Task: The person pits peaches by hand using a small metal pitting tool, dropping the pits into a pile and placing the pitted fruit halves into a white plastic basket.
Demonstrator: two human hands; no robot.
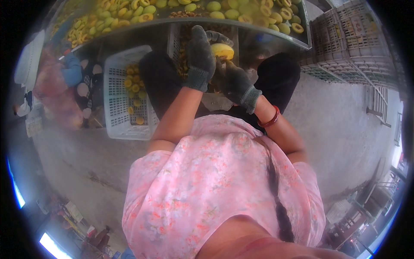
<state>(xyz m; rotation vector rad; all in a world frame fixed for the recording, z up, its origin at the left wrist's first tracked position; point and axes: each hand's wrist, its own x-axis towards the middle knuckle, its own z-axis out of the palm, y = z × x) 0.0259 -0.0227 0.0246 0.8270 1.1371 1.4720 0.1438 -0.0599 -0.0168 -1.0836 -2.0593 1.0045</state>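
A yellow stone fruit [223,50] sits between my two gloved hands, with a reddish-brown spot on its lower side. My left hand [201,53], in a dark grey knit glove, grips it from the left, fingers curled around its far side. Against the fruit's near side are the fingertips of my right hand [234,79], gloved the same way. Whether a tool is in the right hand cannot be seen. Beneath both hands is a perforated crate [174,42] with brown pieces, perhaps fruit stones, partly hidden by my hands.
A metal-rimmed tray [207,20] ahead holds many whole and halved fruits. The white plastic crate [113,97] by my left knee contains fruit halves [134,81]. Stacked crates [346,42] stand to the right. A person in blue sleeves [71,69] is at the left.
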